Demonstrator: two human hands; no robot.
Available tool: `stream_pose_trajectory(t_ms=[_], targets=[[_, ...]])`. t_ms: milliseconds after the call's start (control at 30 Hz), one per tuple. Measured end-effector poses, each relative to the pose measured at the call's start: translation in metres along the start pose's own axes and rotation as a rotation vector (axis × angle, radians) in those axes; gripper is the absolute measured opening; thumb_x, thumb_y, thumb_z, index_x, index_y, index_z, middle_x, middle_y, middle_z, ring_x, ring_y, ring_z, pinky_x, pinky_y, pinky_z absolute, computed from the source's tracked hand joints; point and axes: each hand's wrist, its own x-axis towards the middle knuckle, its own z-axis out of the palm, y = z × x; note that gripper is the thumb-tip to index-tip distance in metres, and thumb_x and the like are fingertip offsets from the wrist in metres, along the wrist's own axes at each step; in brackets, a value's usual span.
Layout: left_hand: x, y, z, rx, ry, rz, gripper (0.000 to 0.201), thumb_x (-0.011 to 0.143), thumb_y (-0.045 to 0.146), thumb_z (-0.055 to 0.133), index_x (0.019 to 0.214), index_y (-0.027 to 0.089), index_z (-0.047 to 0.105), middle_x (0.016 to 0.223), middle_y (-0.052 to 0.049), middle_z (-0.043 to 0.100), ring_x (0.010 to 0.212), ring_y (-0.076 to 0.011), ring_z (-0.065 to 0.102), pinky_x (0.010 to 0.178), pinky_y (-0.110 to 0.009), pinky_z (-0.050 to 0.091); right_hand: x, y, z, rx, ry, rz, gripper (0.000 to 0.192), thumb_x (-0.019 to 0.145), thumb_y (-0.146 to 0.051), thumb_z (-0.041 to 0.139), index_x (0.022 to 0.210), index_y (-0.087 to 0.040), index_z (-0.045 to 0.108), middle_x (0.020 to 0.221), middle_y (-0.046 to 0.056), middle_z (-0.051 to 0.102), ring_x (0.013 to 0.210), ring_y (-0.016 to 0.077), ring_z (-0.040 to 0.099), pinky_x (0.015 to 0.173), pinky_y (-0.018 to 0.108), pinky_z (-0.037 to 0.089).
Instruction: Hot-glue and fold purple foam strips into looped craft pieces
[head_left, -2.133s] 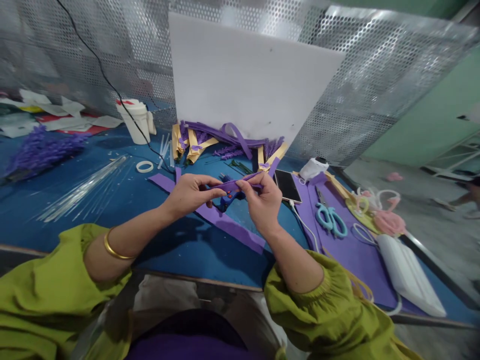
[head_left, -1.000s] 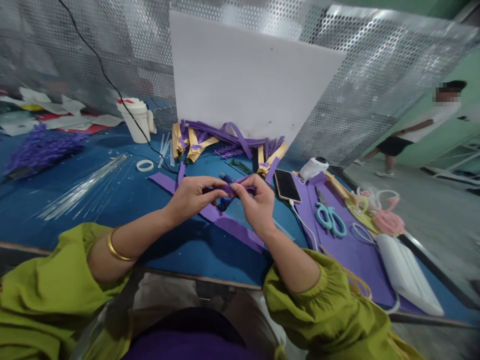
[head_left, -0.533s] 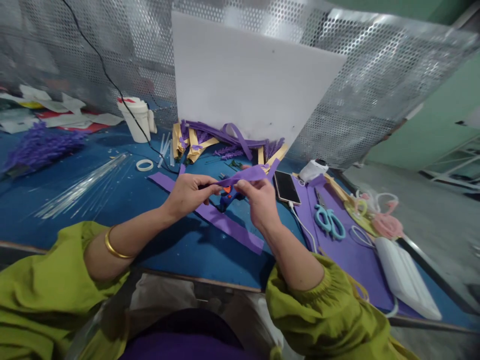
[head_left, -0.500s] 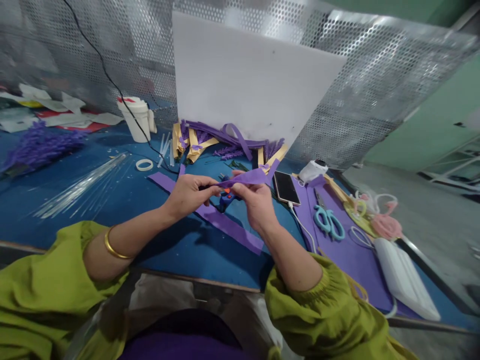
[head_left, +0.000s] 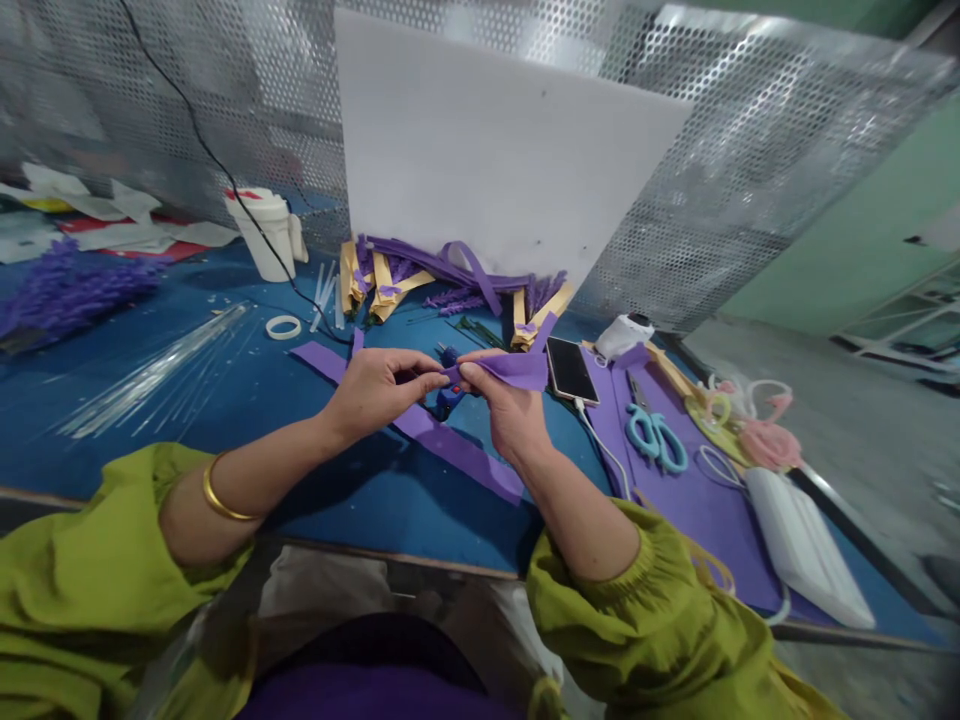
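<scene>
Between my two hands is a purple strip (head_left: 517,369), folded along its length and raised above the blue table. My left hand (head_left: 382,388) pinches its narrow left end between thumb and fingers. Close beside it, my right hand (head_left: 510,408) grips the strip with the thumb on top, and the wider part spreads out past the fingers to the right. Beneath the hands lies a blue glue gun (head_left: 448,400), partly hidden by them. A second, flat purple strip (head_left: 457,455) runs slantwise across the table below.
Scissors (head_left: 656,440) rest on purple sheets at the right, near a phone (head_left: 571,370) with a white cable. Small wrapped lavender bunches (head_left: 386,290) lie before a white board (head_left: 495,150). A white cup (head_left: 264,235), a tape roll (head_left: 283,327) and clear thin sticks (head_left: 157,375) are left.
My hands have drawn closer together along the strip. Its right part now hangs lower and spreads more over my right fingers. The whole view has shifted slightly.
</scene>
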Motion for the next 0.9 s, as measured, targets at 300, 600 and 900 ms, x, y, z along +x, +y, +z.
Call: stream_pose_trajectory(t_ms=[300,600,900], targets=[[-0.0002,0.0027,-0.0017,-0.005,-0.040,-0.006,0.029,0.089,0.041,0.063,0.083,0.016,0.075,0.060,0.001,0.068,0.055,-0.0126,0.062,0.056,-0.022,0.044,0.0004,0.0025,-0.0020,-0.080,0.017,-0.041,0.012,0.072,-0.029,0.080,0.071,-0.019,0.072,0.060,-0.002,0.065,0.059,0.0132,0.058,0.061,0.027,0.047],[0.0015,0.0028,-0.0016,-0.018,-0.061,-0.037,0.027,0.085,0.040,0.067,0.078,0.016,0.077,0.064,-0.001,0.071,0.053,-0.0120,0.062,0.054,-0.021,0.044,-0.0010,0.0045,0.0000,-0.093,-0.002,-0.003,0.013,0.072,-0.032,0.079,0.073,-0.021,0.072,0.064,-0.002,0.067,0.061,0.0147,0.061,0.063,0.029,0.050],[0.0041,0.0000,0.0001,-0.067,-0.066,-0.077,0.027,0.084,0.038,0.066,0.073,0.015,0.073,0.064,-0.003,0.071,0.051,-0.0120,0.060,0.052,-0.021,0.046,-0.0039,0.0047,0.0026,-0.029,0.002,0.086,0.015,0.068,-0.031,0.081,0.076,-0.020,0.074,0.065,-0.002,0.067,0.062,0.0137,0.058,0.063,0.028,0.047]])
